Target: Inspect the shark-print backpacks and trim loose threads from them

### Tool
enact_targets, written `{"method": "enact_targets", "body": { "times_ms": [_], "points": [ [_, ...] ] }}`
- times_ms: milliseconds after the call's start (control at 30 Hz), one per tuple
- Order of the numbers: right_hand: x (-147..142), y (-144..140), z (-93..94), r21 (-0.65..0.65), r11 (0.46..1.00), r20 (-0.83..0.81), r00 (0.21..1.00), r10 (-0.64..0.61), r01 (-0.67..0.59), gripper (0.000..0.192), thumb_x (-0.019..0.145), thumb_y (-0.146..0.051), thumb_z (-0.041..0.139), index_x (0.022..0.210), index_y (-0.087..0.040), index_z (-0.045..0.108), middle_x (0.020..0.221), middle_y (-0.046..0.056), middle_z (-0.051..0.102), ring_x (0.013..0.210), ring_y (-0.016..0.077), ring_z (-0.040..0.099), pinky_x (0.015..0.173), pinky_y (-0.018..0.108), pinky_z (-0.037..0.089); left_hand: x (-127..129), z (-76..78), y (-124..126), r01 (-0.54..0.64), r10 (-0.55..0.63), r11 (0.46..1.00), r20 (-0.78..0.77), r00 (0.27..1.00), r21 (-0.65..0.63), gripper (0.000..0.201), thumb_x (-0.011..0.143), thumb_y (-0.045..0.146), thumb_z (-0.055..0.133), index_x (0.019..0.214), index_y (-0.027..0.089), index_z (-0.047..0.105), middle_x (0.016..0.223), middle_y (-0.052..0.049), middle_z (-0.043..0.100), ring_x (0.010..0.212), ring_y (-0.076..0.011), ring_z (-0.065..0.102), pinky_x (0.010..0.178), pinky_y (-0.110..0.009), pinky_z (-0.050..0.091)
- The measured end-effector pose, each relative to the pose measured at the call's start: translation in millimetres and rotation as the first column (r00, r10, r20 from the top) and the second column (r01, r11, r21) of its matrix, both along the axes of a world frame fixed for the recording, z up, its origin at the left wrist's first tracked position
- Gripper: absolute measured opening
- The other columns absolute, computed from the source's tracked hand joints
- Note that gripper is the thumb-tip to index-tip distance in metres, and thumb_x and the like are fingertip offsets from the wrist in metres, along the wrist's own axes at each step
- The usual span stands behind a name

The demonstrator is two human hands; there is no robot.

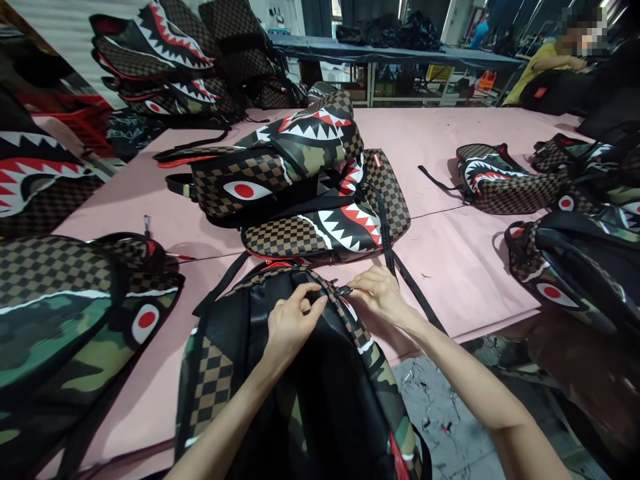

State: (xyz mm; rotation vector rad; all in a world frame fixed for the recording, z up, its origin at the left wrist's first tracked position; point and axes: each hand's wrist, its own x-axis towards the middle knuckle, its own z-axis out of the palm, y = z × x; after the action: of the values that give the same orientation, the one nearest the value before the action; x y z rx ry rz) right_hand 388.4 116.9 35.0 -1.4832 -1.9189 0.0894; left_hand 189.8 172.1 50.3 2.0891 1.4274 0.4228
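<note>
A backpack (320,373) with black, brown-check and camouflage panels lies in front of me, its upper end on the pink table. Over its upper edge, my left hand (295,317) has thumb and forefinger curled close together in a pinch. Whatever is between those fingertips is too small to make out. On the right, my right hand (383,293) grips a small dark metal piece (344,291) at the checked side edge. Its exact kind is unclear. Just beyond both hands, a pile of shark-mouth backpacks (280,180) rests on the table.
More backpacks lie at the left (55,313) and right (560,280) of the pink table (450,260). A stacked heap of bags (160,60) stands at the back left. Thread scraps litter the grey floor (435,400). A person in a yellow top (543,63) sits at the far right.
</note>
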Motion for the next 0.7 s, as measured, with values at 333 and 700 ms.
{"method": "enact_targets", "body": {
  "times_ms": [333, 700],
  "points": [
    [-8.5, 2.6, 8.5, 0.026, 0.999, 0.161, 0.987, 0.026, -0.031, 0.021, 0.089, -0.030, 0.050, 0.092, -0.018, 0.067, 0.083, 0.005, 0.066, 0.078, 0.0173, 0.050, 0.070, 0.030, 0.034, 11.2, 15.6, -4.5, -0.033, 0.043, 0.999, -0.255, 0.966, 0.043, 0.029, 0.078, 0.042, 0.048, 0.091, 0.026, 0.068, 0.056, 0.000, 0.056, 0.060, -0.0189, 0.051, 0.057, -0.026, 0.027],
    [-7.5, 3.9, 7.1, 0.022, 1.000, 0.158, 0.987, 0.009, -0.012, 0.018, 0.088, -0.028, 0.052, 0.084, -0.018, 0.067, 0.077, 0.004, 0.065, 0.073, 0.0161, 0.048, 0.068, 0.029, 0.033, 9.3, 12.4, -0.5, -0.040, 0.031, 0.997, -0.141, 0.990, -0.061, 0.033, 0.080, 0.045, 0.042, 0.084, 0.023, 0.067, 0.051, 0.002, 0.050, 0.056, -0.0166, 0.051, 0.056, -0.024, 0.028]
  ]
}}
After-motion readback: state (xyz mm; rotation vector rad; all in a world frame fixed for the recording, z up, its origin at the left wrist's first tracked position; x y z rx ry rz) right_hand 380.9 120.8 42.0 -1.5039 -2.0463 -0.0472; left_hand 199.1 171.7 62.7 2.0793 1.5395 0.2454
